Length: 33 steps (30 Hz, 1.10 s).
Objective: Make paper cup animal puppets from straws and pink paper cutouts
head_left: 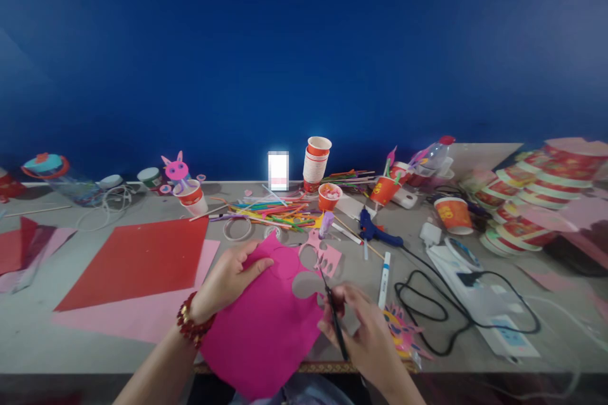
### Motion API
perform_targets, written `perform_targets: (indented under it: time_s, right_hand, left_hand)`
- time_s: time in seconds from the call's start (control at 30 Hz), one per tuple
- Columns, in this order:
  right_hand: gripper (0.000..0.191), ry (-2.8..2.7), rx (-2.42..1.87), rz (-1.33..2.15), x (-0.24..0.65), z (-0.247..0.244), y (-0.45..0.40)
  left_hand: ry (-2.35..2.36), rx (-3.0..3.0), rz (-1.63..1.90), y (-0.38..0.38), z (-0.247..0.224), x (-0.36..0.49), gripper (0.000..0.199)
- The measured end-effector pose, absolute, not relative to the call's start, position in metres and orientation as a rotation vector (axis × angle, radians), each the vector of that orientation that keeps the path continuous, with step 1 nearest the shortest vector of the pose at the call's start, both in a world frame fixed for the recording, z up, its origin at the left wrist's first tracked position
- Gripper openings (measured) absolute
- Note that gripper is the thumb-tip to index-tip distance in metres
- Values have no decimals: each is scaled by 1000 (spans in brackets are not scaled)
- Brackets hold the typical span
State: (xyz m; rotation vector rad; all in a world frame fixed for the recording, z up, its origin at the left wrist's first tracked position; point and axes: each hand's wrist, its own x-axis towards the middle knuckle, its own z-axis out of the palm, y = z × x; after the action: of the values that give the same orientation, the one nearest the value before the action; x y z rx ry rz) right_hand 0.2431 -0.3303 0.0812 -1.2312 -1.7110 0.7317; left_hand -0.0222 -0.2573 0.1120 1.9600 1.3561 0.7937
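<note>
My left hand (227, 281) grips the upper left edge of a magenta craft sheet (266, 335), thumb on top. Round holes are cut along the sheet's right edge, and a circle outline shows close to my thumb. In my right hand (363, 329) is a pair of dark-handled scissors (336, 323), blades pointing up and away beside the cut edge. Just beyond the sheet lies a pink cut-out piece (327, 258) with holes. A white marker (385, 278) rests to the right of the scissors.
Red sheets (142, 256) lie over pink ones on the left. Behind are scattered coloured sticks (275, 210), a cup stack (316, 168) and a pink creature in a cup (190, 196). A blue glue gun (375, 229), its black cord and a power strip (479, 304) occupy the right.
</note>
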Motion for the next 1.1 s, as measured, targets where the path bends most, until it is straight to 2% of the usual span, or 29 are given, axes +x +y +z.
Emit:
perform_targets:
  time_s: [0.13, 0.27, 0.53, 0.77, 1.1]
  right_hand:
    - [29, -1713, -1261, 637, 248, 82, -341]
    - [20, -1712, -1312, 905, 244, 72, -343]
    - [40, -1571, -1257, 1290, 227, 66, -338]
    - [44, -1321, -1015, 1528, 214, 53, -334]
    - [40, -1295, -1028, 1450, 210, 67, -323]
  left_hand:
    - [1435, 1883, 872, -259, 108, -24, 27]
    - [1440, 1844, 931, -262, 110, -23, 29]
    - [1383, 1711, 979, -274, 111, -17, 27]
    - [1458, 1737, 954, -284, 105, -7, 29]
    - [1672, 1972, 1151, -283, 112, -8, 21]
